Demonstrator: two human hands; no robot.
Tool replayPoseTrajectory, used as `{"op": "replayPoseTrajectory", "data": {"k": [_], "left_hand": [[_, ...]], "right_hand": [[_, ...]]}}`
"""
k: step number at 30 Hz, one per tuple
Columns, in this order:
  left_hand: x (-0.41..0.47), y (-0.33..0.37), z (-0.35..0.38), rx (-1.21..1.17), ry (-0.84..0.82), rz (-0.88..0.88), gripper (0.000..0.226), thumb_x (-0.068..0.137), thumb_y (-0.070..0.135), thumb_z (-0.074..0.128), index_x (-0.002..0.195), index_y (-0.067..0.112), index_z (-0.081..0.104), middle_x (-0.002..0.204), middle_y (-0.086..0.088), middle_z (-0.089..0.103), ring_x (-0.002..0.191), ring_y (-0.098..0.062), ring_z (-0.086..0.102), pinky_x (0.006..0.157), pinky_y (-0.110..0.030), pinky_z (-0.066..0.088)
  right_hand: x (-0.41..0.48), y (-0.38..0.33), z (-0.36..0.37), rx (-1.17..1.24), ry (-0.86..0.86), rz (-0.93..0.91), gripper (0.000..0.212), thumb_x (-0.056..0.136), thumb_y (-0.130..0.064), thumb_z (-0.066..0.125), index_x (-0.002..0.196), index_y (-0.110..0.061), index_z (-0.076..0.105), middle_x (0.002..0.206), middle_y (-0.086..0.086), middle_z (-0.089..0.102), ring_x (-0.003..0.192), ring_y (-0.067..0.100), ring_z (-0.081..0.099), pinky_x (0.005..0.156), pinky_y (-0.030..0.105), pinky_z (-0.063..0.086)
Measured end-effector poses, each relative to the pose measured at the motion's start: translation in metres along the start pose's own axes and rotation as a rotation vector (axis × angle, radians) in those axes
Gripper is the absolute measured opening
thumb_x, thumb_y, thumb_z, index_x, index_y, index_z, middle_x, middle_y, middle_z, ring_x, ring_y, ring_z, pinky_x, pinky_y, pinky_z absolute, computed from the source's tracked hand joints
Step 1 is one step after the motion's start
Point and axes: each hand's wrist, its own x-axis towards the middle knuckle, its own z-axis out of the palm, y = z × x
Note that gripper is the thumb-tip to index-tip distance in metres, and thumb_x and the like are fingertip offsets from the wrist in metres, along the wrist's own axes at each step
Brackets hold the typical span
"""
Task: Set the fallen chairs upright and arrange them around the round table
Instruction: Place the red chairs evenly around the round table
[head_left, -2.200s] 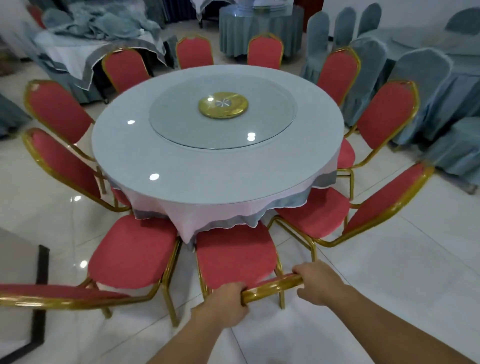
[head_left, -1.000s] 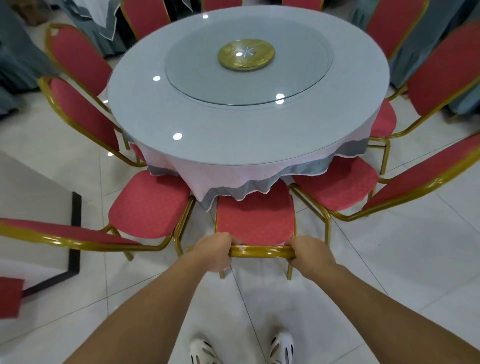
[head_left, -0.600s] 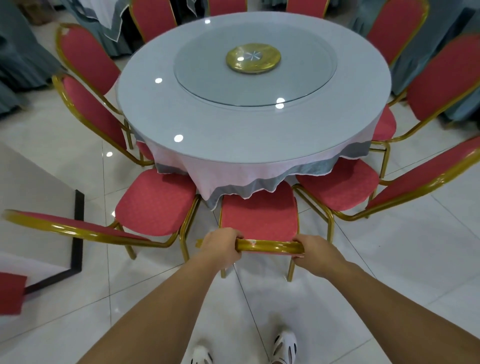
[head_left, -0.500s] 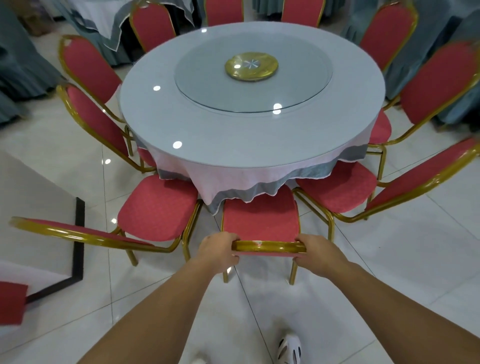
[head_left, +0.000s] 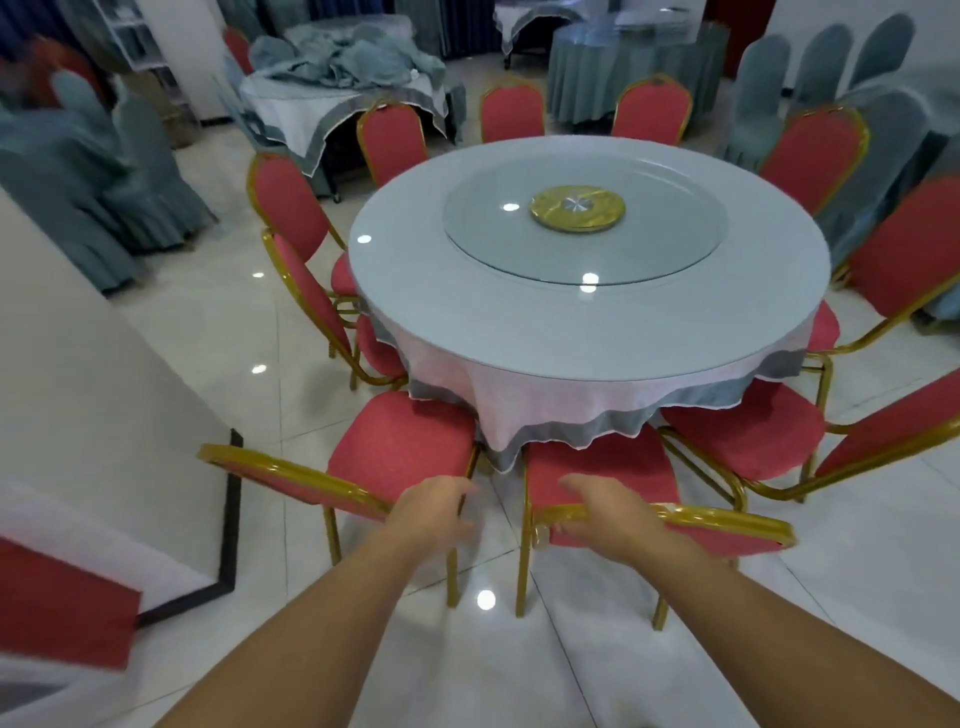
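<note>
Left hand (head_left: 434, 512): fingers spread, apparently empty (blurred) | right hand (head_left: 605, 512): open over near chair (head_left: 602, 467) backrest | left neighbour chair (head_left: 402, 449): beside left hand.

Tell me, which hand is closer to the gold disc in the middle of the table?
Right. The right hand lies over the nearest chair's backrest, below the gold disc; the left hand hangs farther left, between two chairs.

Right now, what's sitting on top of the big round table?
On the round table lies a pale tablecloth, a glass turntable and a gold disc at its middle. The tabletop itself is covered.
</note>
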Motion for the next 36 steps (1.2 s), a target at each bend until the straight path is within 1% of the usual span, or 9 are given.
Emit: {"op": "replayPoseTrajectory", "data": {"k": [4,8,14,17,20,21,27,32,36], "left_hand": [[-0.017,-0.064,-0.024,-0.078,0.081,-0.092,0.051,0.093,0.038,0.073,0.141,0.028,0.061,0.142,0.005,0.063,0.129,-0.02,0.059,0.108,-0.038,0.049],[-0.025,-0.111,-0.038,-0.131,0.141,-0.131,0.055,0.091,0.037,0.074,0.143,0.025,0.061,0.141,0.004,0.065,0.13,-0.019,0.06,0.108,-0.035,0.048],[-0.01,-0.152,-0.06,-0.133,0.192,-0.159,0.049,0.089,0.031,0.074,0.137,0.022,0.067,0.138,0.001,0.065,0.125,-0.021,0.061,0.106,-0.04,0.051],[0.004,-0.18,-0.078,-0.127,0.18,-0.193,0.05,0.087,0.032,0.075,0.136,0.022,0.068,0.138,0.002,0.064,0.121,-0.02,0.064,0.104,-0.041,0.054],[0.017,-0.209,-0.099,-0.122,0.153,-0.25,0.025,0.087,0.031,0.072,0.111,0.023,0.075,0.115,0.002,0.069,0.094,-0.016,0.071,0.083,-0.039,0.062],[0.021,-0.217,-0.106,-0.122,0.151,-0.273,0.027,0.088,0.03,0.071,0.114,0.023,0.075,0.117,0.003,0.068,0.091,-0.015,0.071,0.081,-0.037,0.063],[0.047,-0.254,-0.132,-0.17,0.157,-0.314,0.041,0.091,0.03,0.075,0.131,0.021,0.069,0.131,-0.001,0.066,0.112,-0.02,0.066,0.099,-0.042,0.056],[0.071,-0.29,-0.135,-0.2,0.069,-0.288,0.054,0.095,0.048,0.069,0.142,0.022,0.061,0.14,0.001,0.063,0.117,-0.017,0.066,0.103,-0.041,0.054],[0.094,-0.336,-0.129,-0.271,-0.084,-0.257,0.092,0.072,0.084,0.059,0.145,0.028,0.058,0.141,0.006,0.063,0.119,-0.014,0.066,0.1,-0.042,0.057]], "right_hand": [[0.021,-0.065,0.018,0.021,-0.051,-0.103,0.051,0.084,-0.039,0.068,0.133,-0.032,0.055,0.113,-0.006,0.071,0.093,0.013,0.07,0.082,0.037,0.06],[0.043,-0.118,0.03,-0.023,-0.061,-0.19,0.061,0.091,-0.037,0.068,0.148,-0.029,0.048,0.142,-0.005,0.059,0.114,0.018,0.065,0.09,0.029,0.052],[0.099,-0.161,0.039,-0.05,-0.104,-0.293,0.061,0.091,-0.041,0.07,0.146,-0.022,0.051,0.144,-0.002,0.058,0.129,0.019,0.057,0.105,0.037,0.05],[0.14,-0.185,0.045,-0.048,-0.119,-0.322,0.073,0.091,-0.048,0.069,0.155,-0.023,0.042,0.152,-0.002,0.051,0.136,0.02,0.052,0.11,0.035,0.045],[0.179,-0.211,0.049,-0.041,-0.147,-0.339,0.077,0.09,-0.051,0.069,0.156,-0.025,0.039,0.154,0.0,0.049,0.137,0.02,0.049,0.111,0.035,0.043],[0.191,-0.219,0.049,-0.046,-0.161,-0.353,0.077,0.09,-0.051,0.069,0.156,-0.026,0.038,0.154,0.0,0.048,0.138,0.021,0.049,0.112,0.035,0.043],[0.25,-0.253,0.049,-0.095,-0.186,-0.389,0.078,0.089,-0.052,0.069,0.156,-0.025,0.039,0.156,0.0,0.048,0.141,0.021,0.046,0.115,0.037,0.04],[0.27,-0.274,0.057,-0.077,-0.201,-0.338,0.078,0.088,-0.051,0.071,0.155,-0.027,0.041,0.152,-0.002,0.052,0.138,0.018,0.05,0.113,0.037,0.043],[0.274,-0.292,0.076,-0.064,-0.214,-0.256,0.075,0.09,-0.05,0.069,0.154,-0.025,0.042,0.149,-0.001,0.054,0.134,0.02,0.053,0.109,0.035,0.045]]}}
